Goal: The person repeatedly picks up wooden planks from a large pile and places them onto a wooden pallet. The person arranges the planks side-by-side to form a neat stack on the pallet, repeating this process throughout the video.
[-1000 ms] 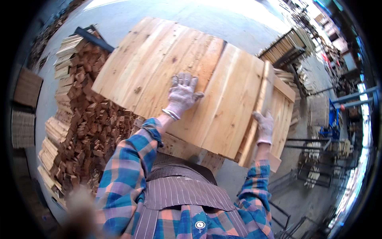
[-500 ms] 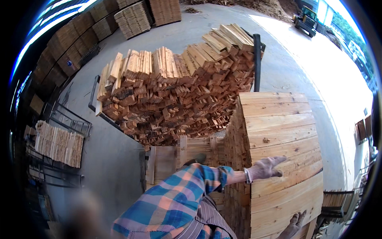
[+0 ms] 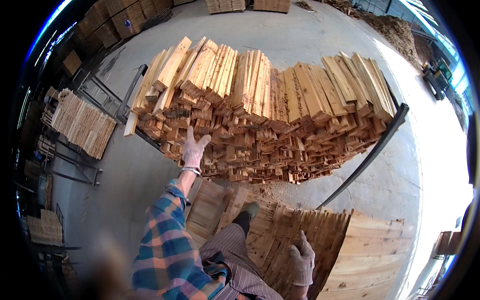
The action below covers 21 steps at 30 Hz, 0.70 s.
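A large pile of sawn wooden boards (image 3: 255,90) lies in front of me, their cut ends facing my way. My left hand (image 3: 193,151), in a pale knit glove, reaches toward the pile's left part with fingers spread and holds nothing. It appears just short of the board ends; whether it touches them I cannot tell. Lower right, my gloved right hand (image 3: 302,261) is held over the stacked wood, fingers apart and empty. Right of it is a stack topped with flat planks (image 3: 367,255). Under me lies a layer of boards (image 3: 265,225), with my foot on it.
Dark metal posts stand beside the pile, one at its right (image 3: 367,162) and one at its left (image 3: 134,90). A bundle of slats (image 3: 85,122) rests on a rack at left. Further stacks (image 3: 225,5) line the back; a loader (image 3: 437,80) stands far right.
My left hand has moved off the plank top at right and over to the pile's left part. My right hand has left the plank top too. The view has turned left.
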Available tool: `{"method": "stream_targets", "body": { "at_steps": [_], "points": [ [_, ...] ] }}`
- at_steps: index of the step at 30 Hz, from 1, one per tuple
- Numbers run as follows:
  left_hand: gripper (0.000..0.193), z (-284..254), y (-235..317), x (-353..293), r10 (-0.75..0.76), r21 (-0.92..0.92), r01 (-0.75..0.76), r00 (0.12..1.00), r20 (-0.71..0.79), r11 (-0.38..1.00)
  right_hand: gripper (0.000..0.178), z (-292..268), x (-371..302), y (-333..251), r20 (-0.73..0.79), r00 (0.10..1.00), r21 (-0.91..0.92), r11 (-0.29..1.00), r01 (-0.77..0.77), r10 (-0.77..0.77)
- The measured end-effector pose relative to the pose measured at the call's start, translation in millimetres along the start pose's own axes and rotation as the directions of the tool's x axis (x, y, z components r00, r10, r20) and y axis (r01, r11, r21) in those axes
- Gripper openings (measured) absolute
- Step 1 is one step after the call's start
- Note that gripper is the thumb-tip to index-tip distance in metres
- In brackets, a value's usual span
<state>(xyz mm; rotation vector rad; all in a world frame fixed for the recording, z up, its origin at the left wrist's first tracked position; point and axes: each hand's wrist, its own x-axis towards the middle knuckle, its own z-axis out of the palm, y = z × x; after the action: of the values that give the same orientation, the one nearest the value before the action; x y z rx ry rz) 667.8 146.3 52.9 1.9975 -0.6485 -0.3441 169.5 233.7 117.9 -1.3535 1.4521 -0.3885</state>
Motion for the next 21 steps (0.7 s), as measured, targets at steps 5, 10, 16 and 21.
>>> {"method": "stream_targets", "body": {
  "at_steps": [5, 10, 16, 21],
  "points": [
    [0.120, -9, 79, 152, -0.028, 0.734, 0.076, 0.997, -0.077, 0.675, 0.062, 44, 173, -84, 0.218, 0.955, -0.145, 0.961, 0.236, -0.202],
    [0.102, -11, 17, 240, 0.385, 0.812, -0.206, 0.922, -0.025, 0.546, 0.066, 108, 288, -172, 0.536, 0.843, 0.055, 0.998, 0.021, -0.047],
    [0.076, -7, 11, 281, 0.196, 0.281, -0.144, 0.966, -0.166, 0.949, 0.068, 227, 400, -274, 0.674, 0.706, 0.311, 0.950, -0.008, -0.215],
    [0.095, -11, 19, 265, 0.259, 0.414, -0.175, 0.954, -0.154, 0.893, 0.044, 344, 438, -322, 0.808, 0.541, 0.497, 0.763, -0.412, -0.234]
  ]
}}
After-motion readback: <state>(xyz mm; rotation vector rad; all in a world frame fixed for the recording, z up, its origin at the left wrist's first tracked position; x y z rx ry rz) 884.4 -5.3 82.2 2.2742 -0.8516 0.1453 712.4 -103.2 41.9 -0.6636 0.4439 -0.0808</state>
